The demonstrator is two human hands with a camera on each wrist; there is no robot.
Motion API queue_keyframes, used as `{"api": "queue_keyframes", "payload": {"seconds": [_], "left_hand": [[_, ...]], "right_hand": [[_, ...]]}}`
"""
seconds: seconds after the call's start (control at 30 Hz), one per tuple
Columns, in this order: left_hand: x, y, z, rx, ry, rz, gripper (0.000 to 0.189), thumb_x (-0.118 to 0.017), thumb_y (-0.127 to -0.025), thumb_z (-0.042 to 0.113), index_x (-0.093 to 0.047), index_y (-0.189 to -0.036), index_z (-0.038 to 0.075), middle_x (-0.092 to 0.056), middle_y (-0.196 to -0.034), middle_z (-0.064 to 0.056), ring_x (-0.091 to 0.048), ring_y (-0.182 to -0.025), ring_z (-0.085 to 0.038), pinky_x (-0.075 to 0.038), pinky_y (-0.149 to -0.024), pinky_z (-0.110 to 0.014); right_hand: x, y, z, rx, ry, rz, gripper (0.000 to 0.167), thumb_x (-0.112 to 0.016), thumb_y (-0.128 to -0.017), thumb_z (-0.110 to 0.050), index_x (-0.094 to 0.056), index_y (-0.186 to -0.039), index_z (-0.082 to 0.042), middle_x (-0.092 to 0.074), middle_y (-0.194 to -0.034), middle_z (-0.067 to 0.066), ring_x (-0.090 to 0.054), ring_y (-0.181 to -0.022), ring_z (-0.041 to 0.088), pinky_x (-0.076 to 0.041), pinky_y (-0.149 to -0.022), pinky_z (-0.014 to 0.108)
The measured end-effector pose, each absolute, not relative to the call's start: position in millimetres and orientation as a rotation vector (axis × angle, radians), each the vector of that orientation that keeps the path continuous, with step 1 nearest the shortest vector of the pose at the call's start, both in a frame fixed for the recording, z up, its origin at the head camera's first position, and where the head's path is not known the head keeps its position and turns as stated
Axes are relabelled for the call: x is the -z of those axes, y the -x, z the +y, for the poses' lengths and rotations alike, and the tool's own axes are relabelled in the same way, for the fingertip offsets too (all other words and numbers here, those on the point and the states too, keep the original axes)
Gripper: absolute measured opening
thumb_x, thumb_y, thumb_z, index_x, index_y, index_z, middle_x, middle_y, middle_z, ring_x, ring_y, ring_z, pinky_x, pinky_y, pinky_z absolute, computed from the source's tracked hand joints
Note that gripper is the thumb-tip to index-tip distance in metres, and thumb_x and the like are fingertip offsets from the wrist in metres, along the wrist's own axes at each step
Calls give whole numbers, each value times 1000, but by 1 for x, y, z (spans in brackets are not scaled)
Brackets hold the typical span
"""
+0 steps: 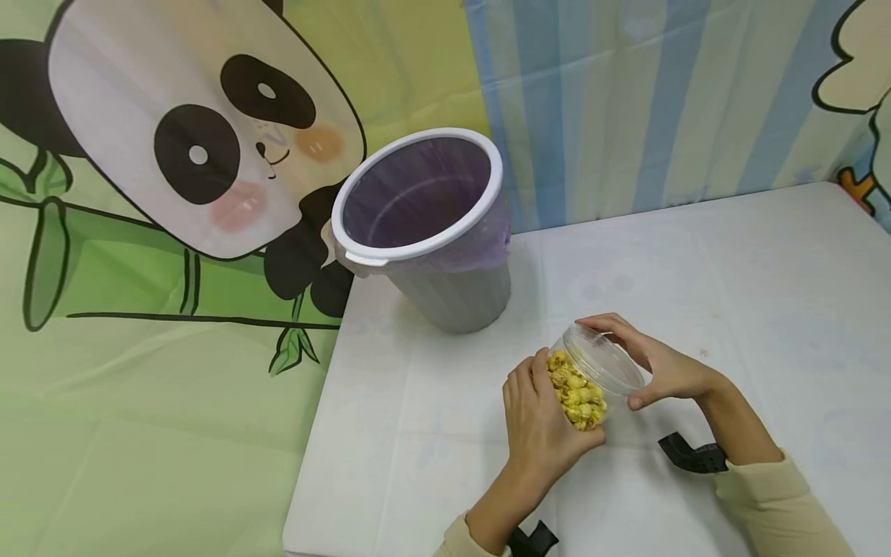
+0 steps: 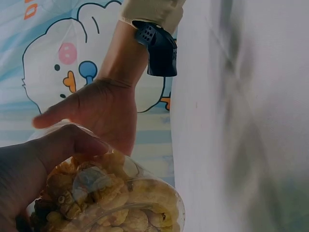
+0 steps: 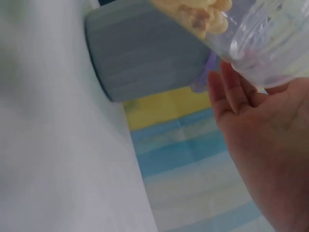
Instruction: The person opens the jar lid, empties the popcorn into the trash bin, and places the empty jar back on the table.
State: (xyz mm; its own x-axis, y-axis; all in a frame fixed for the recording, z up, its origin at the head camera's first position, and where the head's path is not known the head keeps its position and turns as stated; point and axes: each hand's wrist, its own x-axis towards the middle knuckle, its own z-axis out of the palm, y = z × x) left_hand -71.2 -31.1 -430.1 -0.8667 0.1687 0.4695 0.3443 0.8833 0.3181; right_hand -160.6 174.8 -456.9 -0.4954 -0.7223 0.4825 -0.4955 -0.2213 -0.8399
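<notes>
A clear plastic jar [image 1: 576, 393] of yellow popcorn is tilted above the white table, its top leaning toward the right. My left hand [image 1: 539, 422] grips the jar's body from the left; its thumb lies across the wall in the left wrist view, where the popcorn [image 2: 111, 193] shows through. On the other side, my right hand [image 1: 664, 363] spans the clear round lid [image 1: 605, 360], thumb on the near edge and fingers on the far edge. In the right wrist view the fingertips [image 3: 227, 87] meet the lid's rim. Whether the lid is loose, I cannot tell.
Behind and left of the jar stands a grey bin [image 1: 455, 298] with a white rim and purple liner. The white table [image 1: 418, 449] ends at the left. A cartoon panda backdrop [image 1: 209, 139] hangs behind. Black wrist straps [image 1: 692, 456] sit at both wrists.
</notes>
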Motion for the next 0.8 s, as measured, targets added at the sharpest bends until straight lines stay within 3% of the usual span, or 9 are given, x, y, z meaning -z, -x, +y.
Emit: {"api": "queue_keyframes", "payload": {"seconds": [0.1, 0.17, 0.27, 0.33, 0.4, 0.5, 0.6, 0.7, 0.8], "left_hand": [[431, 70, -31, 533, 383, -2620, 106, -80, -42, 46, -39, -130, 4, -46, -112, -6, -44, -100, -17, -37, -91, -32], [432, 69, -31, 522, 387, -2625, 107, -80, -42, 47, -40, -130, 4, -46, -112, -6, -44, -100, -17, -37, -91, -32], [432, 68, -31, 520, 389, -2625, 108, -81, -41, 48, -40, -131, 3, -46, -113, -6, -44, -101, -17, -38, -91, -32], [433, 68, -30, 524, 391, -2622, 108, -81, -42, 48, -39, -131, 3, -45, -113, -6, -44, -102, -17, -38, -91, -33], [433, 68, -30, 523, 392, -2615, 107, -81, -42, 47, -40, -131, 3, -45, -113, -6, -44, -102, -17, -38, -91, -33], [433, 68, -30, 512, 395, -2610, 107, -81, -42, 47, -40, -131, 3, -46, -113, -6, -44, -101, -17, -38, -91, -32], [433, 67, -31, 500, 397, -2611, 108, -81, -41, 48, -39, -131, 4, -46, -113, -6, -44, -101, -17, -38, -91, -32], [434, 67, -31, 496, 397, -2610, 109, -81, -41, 48, -39, -131, 4, -46, -112, -6, -45, -101, -17, -38, -91, -32], [434, 67, -31, 505, 394, -2605, 109, -81, -40, 47, -39, -131, 3, -46, -113, -6, -44, -101, -17, -37, -91, -32]], "right_hand": [[459, 161, 175, 1811, 1523, 1768, 101, -74, -63, -4, -12, -140, 14, -12, -145, 29, -19, -131, 31, -22, -103, 26], [460, 161, 175, 1822, 1593, 1695, 103, -73, -63, -2, -5, -139, 17, -5, -146, 32, -11, -135, 33, -18, -106, 26], [463, 160, 177, 1826, 1608, 1637, 103, -71, -76, -19, 2, -138, 17, 2, -146, 33, -3, -137, 33, -17, -107, 27], [464, 157, 177, 1818, 1531, 1687, 103, -69, -80, -35, -1, -141, 13, 1, -148, 28, -8, -138, 30, -21, -105, 28], [464, 156, 177, 1812, 1447, 1743, 101, -67, -80, -42, -7, -143, 9, -4, -149, 24, -14, -136, 26, -25, -102, 26], [463, 156, 177, 1806, 1429, 1786, 94, -70, -77, -25, -13, -143, 9, -10, -149, 23, -17, -134, 26, -25, -101, 26], [461, 159, 176, 1815, 1559, 1722, 97, -70, -67, -6, -9, -139, 16, -9, -147, 30, -13, -136, 31, -20, -105, 25], [460, 161, 177, 1807, 1647, 1647, 101, -69, -66, -4, -2, -137, 19, -4, -145, 34, -8, -137, 35, -21, -106, 29], [461, 161, 177, 1802, 1569, 1661, 103, -73, -69, -12, -2, -140, 15, -3, -147, 30, -7, -138, 32, -22, -105, 27]]}}
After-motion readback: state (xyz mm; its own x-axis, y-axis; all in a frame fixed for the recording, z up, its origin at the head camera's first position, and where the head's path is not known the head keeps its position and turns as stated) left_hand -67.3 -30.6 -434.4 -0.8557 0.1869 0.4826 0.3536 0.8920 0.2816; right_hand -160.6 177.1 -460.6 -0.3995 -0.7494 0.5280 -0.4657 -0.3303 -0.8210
